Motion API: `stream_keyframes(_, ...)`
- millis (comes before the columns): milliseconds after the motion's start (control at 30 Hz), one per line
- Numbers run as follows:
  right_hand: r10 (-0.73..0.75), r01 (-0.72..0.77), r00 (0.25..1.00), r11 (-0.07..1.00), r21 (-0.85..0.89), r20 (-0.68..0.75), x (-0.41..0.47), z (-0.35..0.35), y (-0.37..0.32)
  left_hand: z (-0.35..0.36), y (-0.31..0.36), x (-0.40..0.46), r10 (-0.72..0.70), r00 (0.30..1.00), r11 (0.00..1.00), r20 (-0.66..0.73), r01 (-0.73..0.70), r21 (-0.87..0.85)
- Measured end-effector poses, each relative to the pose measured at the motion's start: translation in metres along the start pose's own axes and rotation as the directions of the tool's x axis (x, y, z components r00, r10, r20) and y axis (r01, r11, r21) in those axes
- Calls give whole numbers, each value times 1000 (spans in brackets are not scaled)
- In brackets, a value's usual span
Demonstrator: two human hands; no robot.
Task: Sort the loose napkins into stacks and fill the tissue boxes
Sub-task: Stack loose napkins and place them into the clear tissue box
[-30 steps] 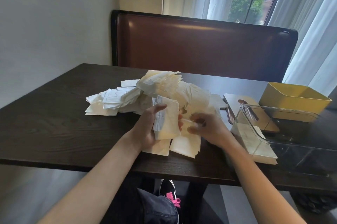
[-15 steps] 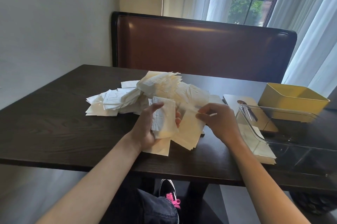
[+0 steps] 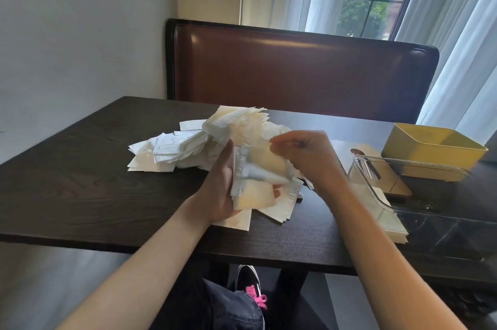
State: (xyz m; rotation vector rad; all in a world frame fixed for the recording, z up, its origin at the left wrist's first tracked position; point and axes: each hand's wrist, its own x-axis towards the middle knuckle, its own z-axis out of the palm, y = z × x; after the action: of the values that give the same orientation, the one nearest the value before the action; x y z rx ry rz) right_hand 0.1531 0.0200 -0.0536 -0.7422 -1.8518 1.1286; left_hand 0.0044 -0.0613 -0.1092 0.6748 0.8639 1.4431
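A person sits at a dark wooden bench (image 3: 80, 182), seen from their own head looking down at both bare arms. The left hand (image 3: 220, 190) grips a small upright bundle of napkins (image 3: 255, 184), thumb on the near side and fingers curled round the back. The right hand (image 3: 304, 157) is raised just above that bundle, its fingers closed in a pinch on the top edge of a single napkin (image 3: 265, 161), which drapes down onto the bundle.

The step in hand appears to be stack-building: laying one loose napkin at a time onto the held bundle. The next move probably calls for squaring this sheet against the others, letting go, then reaching back for another.

Behind the hands lies the loose pile of napkins (image 3: 188, 149), white and cream, spread across the middle of the bench. A few flat napkins lie under the left hand at the near edge. To the right stands a clear tissue box (image 3: 430, 211), with a flat stack of napkins lying at its near left end. Beyond it sits a yellow tissue box (image 3: 430, 149), and between them a tan lid (image 3: 382, 168) with a slot.

Across the bench is a brown leather booth seat (image 3: 295, 71). A plain pale wall is at left; a window with sheer white curtains (image 3: 457, 34) is at right, showing trees and a brick building.
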Motion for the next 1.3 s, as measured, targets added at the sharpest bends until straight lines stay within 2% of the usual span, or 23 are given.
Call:
stream_keyframes(67, 33, -36, 999, 996, -85, -30, 2, 7, 10, -4, 0, -2, 0, 1000, 1000, -7, 1, 4)
stream_keyframes(100, 52, -56, 998, 993, -100, -42, 2, 9, 15, -9, 0, 0, -21, 999, 999, 39, 22, -35)
stream_keyframes(133, 69, -74, 996, 992, -100, -54, 1, 8, 21, -8, 0, 0, -46, 997, 998, 55, 48, -29)
stream_keyframes(200, 104, -106, 991, 994, -23, -88, -1, 3, 29, -11, -2, 2, -83, 997, 997, 0, 83, 4)
stream_keyframes(267, 107, -107, 985, 994, 1, -136, -4, -3, 37, -13, -3, 3, -100, 995, 994, -20, 99, -51)
stream_keyframes(333, 91, -125, 981, 973, -195, -172, -7, -8, 49, -15, -2, 8, -86, 995, 982, -50, 76, -172)
stream_keyframes(400, 139, -177, 983, 887, -427, -119, -11, -9, 59, -18, 1, 10, -78, 997, 935, -29, 63, -350)
stream_keyframes(467, 206, -189, 978, 827, -530, -28, -15, -7, 65, -19, 2, 11, -63, 998, 894, 4, 58, -445)
stream_keyframes(567, 248, -188, 968, 815, -548, 36, -16, -5, 68, -22, 3, 6, -1, 999, 887, 49, 23, -460)
stream_keyframes(667, 226, -180, 974, 822, -541, 19, -14, -6, 64, -28, 2, 8, 61, 997, 897, 56, -30, -442)
stream_keyframes(767, 180, -176, 983, 907, -382, -26, -14, -9, 56, -30, 2, 10, 90, 994, 906, 60, -57, -420)
stream_keyframes(867, 107, -122, 991, 974, -189, -86, -14, -16, 45, -29, 0, 10, 95, 991, 870, 99, -35, -492)
stream_keyframes(1000, 72, -67, 991, 997, 42, -117, -13, -23, 24, -31, 1, 10, 78, 997, 833, 27, -50, -550)
stream_keyframes(1067, 88, -75, 994, 977, 197, -59, -12, -23, 11, -30, 1, 9, 67, 998, 862, 5, -55, -503)
stream_keyframes(1167, 71, -112, 991, 903, 416, 112, -9, -19, -3, -23, 2, 5, 61, 997, 930, 51, -38, -366)
stream_keyframes(1233, 45, -130, 977, 903, 410, 211, -6, -12, -6, -17, 2, 4, 56, 996, 954, 68, -33, -298)
stream_keyframes(1300, 40, -106, 971, 956, 275, 236, -4, -1, -5, -18, -2, 5, 92, 989, 971, 112, -65, -229)
